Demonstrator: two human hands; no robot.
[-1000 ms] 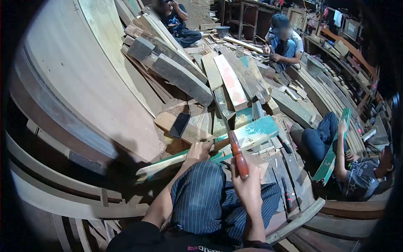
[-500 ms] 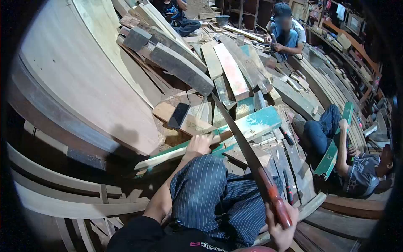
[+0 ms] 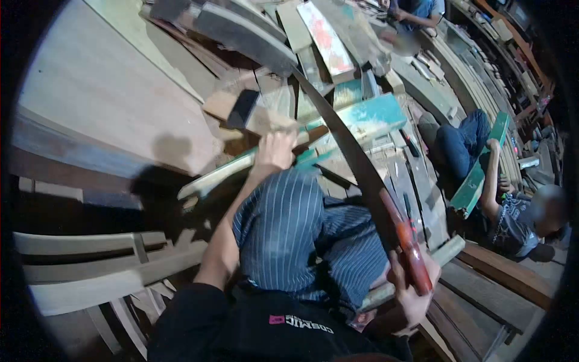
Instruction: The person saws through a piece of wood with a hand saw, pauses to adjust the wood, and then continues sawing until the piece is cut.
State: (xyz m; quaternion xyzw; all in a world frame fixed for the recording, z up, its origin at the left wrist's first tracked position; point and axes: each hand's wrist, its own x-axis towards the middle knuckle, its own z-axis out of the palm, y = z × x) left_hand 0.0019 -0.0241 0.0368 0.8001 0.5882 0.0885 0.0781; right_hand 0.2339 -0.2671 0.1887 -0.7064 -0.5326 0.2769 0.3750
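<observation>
The right hand is clenched round the red handle of a machete — its blade slants up past the left hand, which grips a green-edged wooden strip just beyond the striped knee.

Wood workshop for sure, a rough one. Planks heaped everywhere, big curved boards leaning on the left, people sitting right down among the offcuts, one holding a saw over a painted batten.
</observation>
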